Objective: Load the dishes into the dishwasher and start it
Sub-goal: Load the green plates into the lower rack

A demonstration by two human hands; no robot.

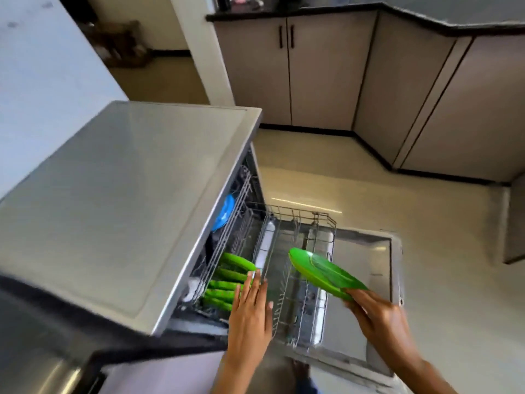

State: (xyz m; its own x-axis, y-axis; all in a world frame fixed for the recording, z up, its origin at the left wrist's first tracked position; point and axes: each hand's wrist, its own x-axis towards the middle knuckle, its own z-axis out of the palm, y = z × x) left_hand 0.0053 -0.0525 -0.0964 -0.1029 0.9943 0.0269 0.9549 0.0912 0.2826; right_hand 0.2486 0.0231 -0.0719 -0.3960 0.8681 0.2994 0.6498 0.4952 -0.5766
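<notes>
a: where is the plate in hand?

b: the right hand (377,311), at the lower right of the frame, pinches a green plate (326,270) by its near edge. the plate tilts up and away from the hand toward the centre of the frame, over the right half of the pulled-out lower rack (301,280).

a: and the other hand?

b: the left hand (251,305) sits at lower centre, fingers straight and together, holding nothing. its fingertips (257,275) lie against the row of green plates (230,280) standing on edge in the left part of the rack, just left of the held plate.

a: is the dishwasher open?

b: yes. the dishwasher (119,200) fills the left of the frame, its door (380,260) is folded down flat at lower right, and the rack rests out over it. a blue dish (224,213) shows deeper inside, above the green row.

a: anything else around?

b: grey cabinets (326,69) with a dark countertop (312,9) run across the upper right, over a pale floor (312,172).
</notes>
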